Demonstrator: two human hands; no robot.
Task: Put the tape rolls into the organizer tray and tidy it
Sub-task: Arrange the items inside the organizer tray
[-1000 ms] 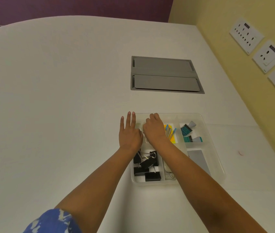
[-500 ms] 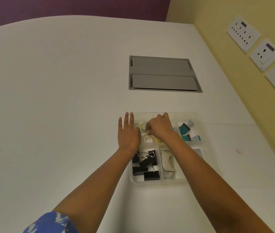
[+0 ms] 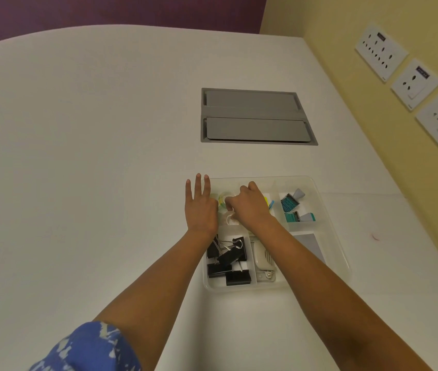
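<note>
A clear organizer tray [image 3: 240, 289] lies on the white table [image 3: 78, 156]. In its far left compartment are two pale tape rolls: one [image 3: 223, 197] at the back and one [image 3: 230, 220] nearer me. My right hand [image 3: 250, 207] reaches into that compartment, its fingers curled and its fingertips pinched at the nearer roll's upper rim. Just outside the tray's left wall, my left hand [image 3: 200, 207] lies flat with its fingers spread and nothing in it.
Other compartments hold black binder clips [image 3: 228, 259], a beige stapler-like tool [image 3: 262, 257], teal stamps [image 3: 290, 206], yellow sticky flags [image 3: 267, 200] and a grey card [image 3: 310, 246]. A grey hatch [image 3: 255, 116] is set in the table behind. Wall sockets [image 3: 416, 84] line the yellow wall at right.
My right hand has shifted inside the far left compartment and uncovered the tape rolls. The left hand has stayed flat beside the tray.
</note>
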